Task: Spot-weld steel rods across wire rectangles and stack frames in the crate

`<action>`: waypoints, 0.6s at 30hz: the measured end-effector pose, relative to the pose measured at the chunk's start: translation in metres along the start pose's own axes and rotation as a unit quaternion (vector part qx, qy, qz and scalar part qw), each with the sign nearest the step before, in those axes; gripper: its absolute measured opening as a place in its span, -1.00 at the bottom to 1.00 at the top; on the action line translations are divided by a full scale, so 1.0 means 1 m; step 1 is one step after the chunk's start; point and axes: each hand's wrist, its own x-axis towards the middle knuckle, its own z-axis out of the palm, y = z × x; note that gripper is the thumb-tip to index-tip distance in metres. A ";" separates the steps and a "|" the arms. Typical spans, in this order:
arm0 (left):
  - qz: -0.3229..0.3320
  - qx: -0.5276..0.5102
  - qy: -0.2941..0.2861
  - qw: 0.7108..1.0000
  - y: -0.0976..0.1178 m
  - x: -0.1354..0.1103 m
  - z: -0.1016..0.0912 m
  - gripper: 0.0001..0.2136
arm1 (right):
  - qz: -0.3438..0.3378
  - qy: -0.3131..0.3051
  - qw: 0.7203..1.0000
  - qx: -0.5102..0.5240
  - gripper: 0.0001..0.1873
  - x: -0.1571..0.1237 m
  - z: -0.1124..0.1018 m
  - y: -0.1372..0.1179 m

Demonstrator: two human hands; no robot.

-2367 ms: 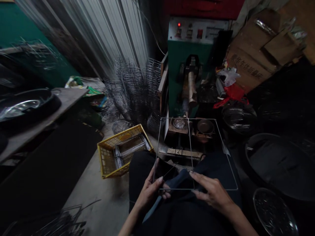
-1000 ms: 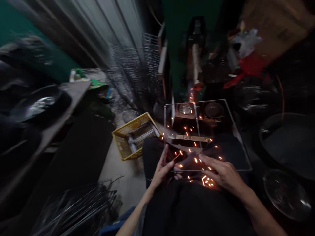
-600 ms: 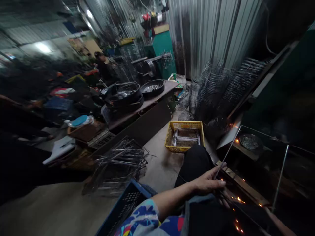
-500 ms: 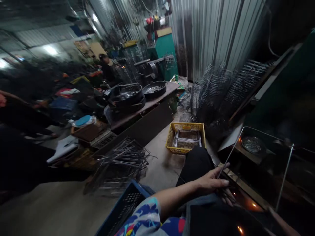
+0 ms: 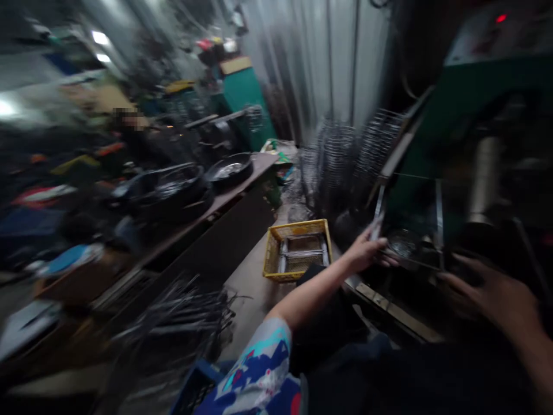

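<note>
A thin bent metal wire frame stands up between my two hands at the right. My left hand is closed on its left side, fingers pinched around the rod. At its lower right corner is my right hand, thumb and fingers against the rod; motion blur softens the grip. Behind the frame sits a round dish of small shiny bits. A yellow plastic crate holding straight metal rods lies to the left of my left hand.
Green machinery rises at the right, close to my hands. Stacked wire racks lean by the corrugated wall. A bench bears black round trays. A pile of bent wire and a blue crate are at lower left.
My view has swung right. Both hands have risen and moved forward with the wire frame, toward the green machine. My right hand, earlier mostly out of sight at the lower edge, now shows fully.
</note>
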 end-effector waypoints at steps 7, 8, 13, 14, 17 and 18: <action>0.016 0.061 0.046 0.997 0.013 0.034 -0.018 -0.24 | -0.040 -0.019 0.999 -0.027 -0.55 0.026 0.001 0.015; 0.017 0.061 0.045 0.997 0.012 0.037 -0.019 -0.24 | -0.038 -0.017 0.999 -0.020 -0.56 0.028 0.002 0.016; 0.010 0.052 0.064 0.997 0.011 0.033 -0.013 -0.14 | -0.051 0.012 0.999 0.008 -0.59 0.027 0.003 0.013; 0.011 0.051 0.068 0.996 0.012 0.031 -0.010 -0.14 | -0.057 0.021 0.998 0.012 -0.58 0.025 0.002 0.012; 0.013 0.050 0.067 0.996 0.012 0.029 -0.003 -0.15 | -0.071 0.040 0.997 0.019 -0.57 0.022 -0.002 0.013; 0.014 0.051 0.065 0.997 0.012 0.029 -0.002 -0.15 | -0.073 0.042 0.996 0.021 -0.57 0.022 -0.002 0.014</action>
